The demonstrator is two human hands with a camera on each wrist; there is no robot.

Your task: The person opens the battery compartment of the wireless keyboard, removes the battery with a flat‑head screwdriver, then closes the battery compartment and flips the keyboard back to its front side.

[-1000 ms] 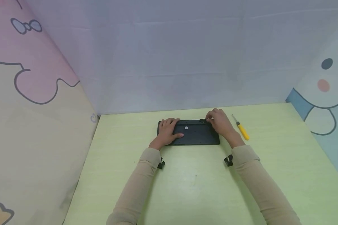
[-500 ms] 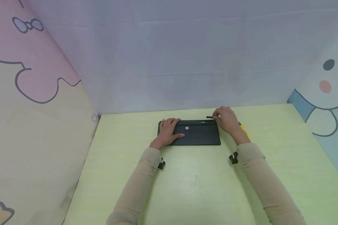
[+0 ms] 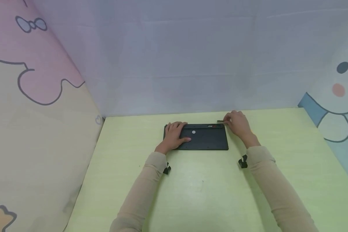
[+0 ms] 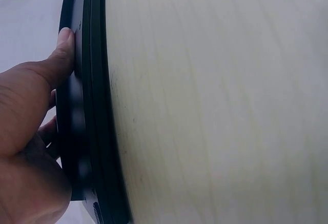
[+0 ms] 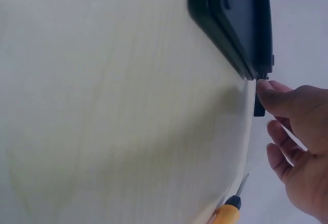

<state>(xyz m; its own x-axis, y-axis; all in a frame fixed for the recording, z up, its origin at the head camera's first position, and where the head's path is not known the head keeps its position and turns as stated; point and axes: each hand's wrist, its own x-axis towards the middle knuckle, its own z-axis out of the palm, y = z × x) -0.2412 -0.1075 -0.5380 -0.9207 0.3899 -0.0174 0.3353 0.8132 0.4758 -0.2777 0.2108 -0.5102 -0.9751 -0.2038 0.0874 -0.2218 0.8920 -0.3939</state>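
Observation:
A flat black keyboard [image 3: 208, 140] lies upside down near the far edge of the table, a round pale sticker on its underside. My left hand [image 3: 174, 134] rests on its left part with fingers spread over the raised back strip and the thumb laid along the underside. Just off its far right corner, my right hand [image 3: 239, 124] pinches a small black cover [image 5: 260, 105] between thumb and fingers. In the back strip a slot [image 3: 213, 126] shows a bit of red and white.
A screwdriver [image 5: 228, 214] with a yellow handle lies on the table to the right, mostly hidden behind my right hand in the head view. A pale cloth wall [image 3: 174, 64] rises behind the table [image 3: 191, 199], with patterned walls at both sides.
My right hand has lifted the small cover off the keyboard's back strip and moved it right, exposing the slot. My left hand stays in place on the keyboard.

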